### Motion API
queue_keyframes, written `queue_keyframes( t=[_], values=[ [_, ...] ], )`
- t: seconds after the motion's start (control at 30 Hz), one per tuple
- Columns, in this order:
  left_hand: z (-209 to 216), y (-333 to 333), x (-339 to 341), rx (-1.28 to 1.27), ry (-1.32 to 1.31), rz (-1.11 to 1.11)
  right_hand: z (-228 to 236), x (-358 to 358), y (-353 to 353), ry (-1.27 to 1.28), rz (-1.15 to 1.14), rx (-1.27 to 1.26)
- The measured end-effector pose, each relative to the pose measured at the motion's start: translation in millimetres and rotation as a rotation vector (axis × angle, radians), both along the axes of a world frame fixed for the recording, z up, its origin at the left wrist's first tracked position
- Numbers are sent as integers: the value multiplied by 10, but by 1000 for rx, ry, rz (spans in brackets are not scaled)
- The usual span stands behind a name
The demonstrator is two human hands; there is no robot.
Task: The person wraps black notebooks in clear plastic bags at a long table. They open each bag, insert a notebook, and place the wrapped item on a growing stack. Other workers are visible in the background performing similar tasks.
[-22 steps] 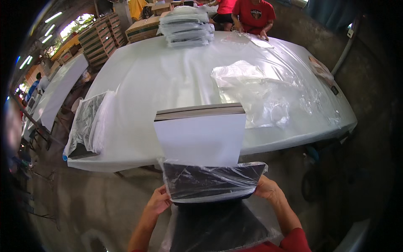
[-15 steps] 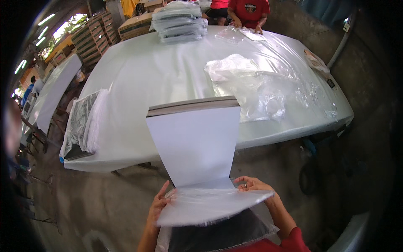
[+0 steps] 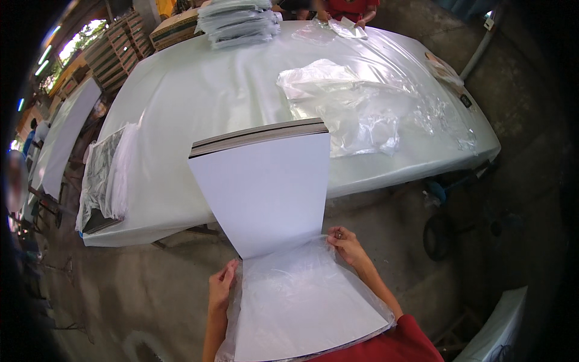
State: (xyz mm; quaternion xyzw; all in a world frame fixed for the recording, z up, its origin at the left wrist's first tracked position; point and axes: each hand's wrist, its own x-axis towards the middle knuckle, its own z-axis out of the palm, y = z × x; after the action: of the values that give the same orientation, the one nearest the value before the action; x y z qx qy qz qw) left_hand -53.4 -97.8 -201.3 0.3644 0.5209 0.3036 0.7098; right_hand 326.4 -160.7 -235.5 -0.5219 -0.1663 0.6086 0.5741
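In front of me a thick white panel stack [image 3: 265,187] with layered grey and dark edges at its far end slopes toward me. Its near part lies in a clear plastic bag [image 3: 295,271], whose mouth crosses the white face about halfway along. At the left side of that mouth my left hand [image 3: 222,286] is closed on the bag's edge, thumb against fingers. My right hand [image 3: 347,244], with a ring on one finger, pinches the opposite corner of the opening.
A big table [image 3: 175,102] covered in pale sheeting stands ahead. On it lie flat plastic bags [image 3: 344,108], a bagged dark bundle [image 3: 104,181] at the left and a stack of wrapped packs [image 3: 238,23] at the back. Another person in red [image 3: 350,9] handles plastic at the far edge.
The bag's upper layer, bunched and lifted before, now lies spread over the near part of the white panel stack, hiding the dark area. Both hands have shifted slightly, still on the bag.
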Motion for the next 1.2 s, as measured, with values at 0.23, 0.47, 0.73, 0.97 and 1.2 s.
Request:
queue_keyframes(
  t=[0.23, 0.47, 0.73, 0.97, 1.2],
  values=[
    [-43, 187, 266, 462, 306, -822, 267, 5, 91, 51, 39, 211],
    [-321, 361, 10, 62, -748, -357, 94, 34, 97, -176, 169, 19],
    [-1551, 125, -475, 306, -551, 167, -46, 203, 339, -1167, 552, -2],
    [521, 1003, -1022, 519, 397, 43, 2291, 1020, 1563, -1730, -488, 629],
    [2832, 1358, 459, 1459, 520, -129, 2557, 1262, 2375, -1980, -213, 792]
  ],
)
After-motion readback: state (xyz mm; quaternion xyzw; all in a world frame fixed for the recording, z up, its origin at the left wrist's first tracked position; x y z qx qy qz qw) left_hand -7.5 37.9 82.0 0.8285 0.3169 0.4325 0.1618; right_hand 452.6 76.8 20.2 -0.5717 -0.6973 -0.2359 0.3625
